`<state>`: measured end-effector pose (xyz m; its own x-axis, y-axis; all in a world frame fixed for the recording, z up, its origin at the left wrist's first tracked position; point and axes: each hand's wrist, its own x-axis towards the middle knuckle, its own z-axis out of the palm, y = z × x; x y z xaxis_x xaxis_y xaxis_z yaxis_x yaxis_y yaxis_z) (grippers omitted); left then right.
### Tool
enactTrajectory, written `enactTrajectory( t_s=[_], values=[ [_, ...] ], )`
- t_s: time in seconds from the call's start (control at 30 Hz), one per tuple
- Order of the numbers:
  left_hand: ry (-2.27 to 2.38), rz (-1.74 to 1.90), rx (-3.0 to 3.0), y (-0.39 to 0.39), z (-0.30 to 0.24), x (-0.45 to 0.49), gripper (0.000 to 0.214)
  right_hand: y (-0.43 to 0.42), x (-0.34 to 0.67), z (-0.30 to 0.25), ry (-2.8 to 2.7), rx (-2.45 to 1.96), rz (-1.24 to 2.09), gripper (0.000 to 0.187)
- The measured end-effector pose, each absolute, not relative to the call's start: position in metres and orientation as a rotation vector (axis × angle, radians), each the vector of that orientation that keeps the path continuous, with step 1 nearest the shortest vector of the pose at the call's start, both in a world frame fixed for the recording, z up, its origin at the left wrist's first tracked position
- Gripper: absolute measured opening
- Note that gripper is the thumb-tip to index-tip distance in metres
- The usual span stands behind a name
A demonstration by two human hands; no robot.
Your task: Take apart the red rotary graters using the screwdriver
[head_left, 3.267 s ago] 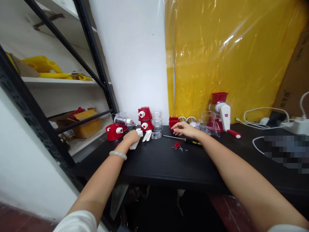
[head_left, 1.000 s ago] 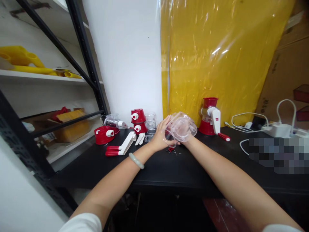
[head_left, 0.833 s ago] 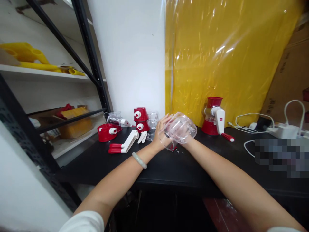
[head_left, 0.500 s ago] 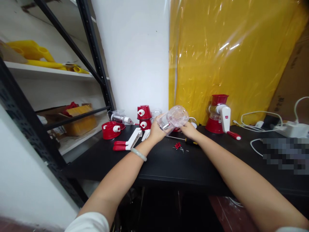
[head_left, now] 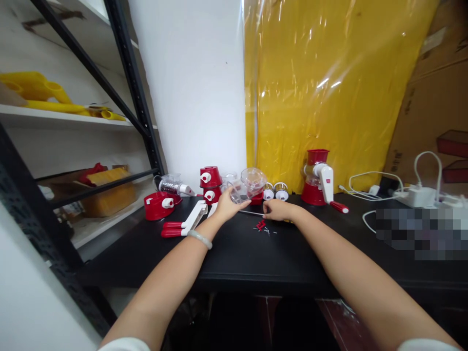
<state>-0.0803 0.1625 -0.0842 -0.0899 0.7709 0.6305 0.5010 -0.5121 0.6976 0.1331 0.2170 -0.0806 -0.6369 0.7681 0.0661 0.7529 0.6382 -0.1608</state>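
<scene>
My left hand (head_left: 227, 204) grips a clear plastic housing (head_left: 252, 181) with a round cup-like end, held tilted above the table. My right hand (head_left: 278, 210) is low over the table, fingers curled onto a screwdriver (head_left: 251, 212). Its metal shaft sticks out to the left of my fingertips; the handle is mostly hidden under the hand. Just in front lie small red plastic pieces (head_left: 260, 224) and several loose screws (head_left: 268, 231). Left of my left hand are white crank arms (head_left: 193, 218) with red handles.
Behind my hands stand two metal drums (head_left: 281, 191). An assembled red-and-white rotary grater (head_left: 317, 178) is at the right, near white cables and a power strip (head_left: 420, 196). Red bases (head_left: 158, 206) stand at the left, beside a black-framed shelf (head_left: 137, 83).
My right hand has let go of the clear housing and moved down to the screwdriver. The left hand keeps the housing, now lower and to the left. The view has shifted slightly right.
</scene>
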Motion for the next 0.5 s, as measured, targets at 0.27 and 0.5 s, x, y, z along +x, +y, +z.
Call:
enactTrajectory(
  t_s=[0.27,0.5],
  values=[
    [1.359,1.403,1.744,0.164,-0.093,-0.075,0.06,0.218,0.141,-0.076,-2.716,-1.424,0.189,0.004],
    [1.381,1.343,1.715,0.164,-0.094,-0.075,0.058,0.218,0.155,-0.069,-2.68,-1.494,0.207,0.01]
  ],
)
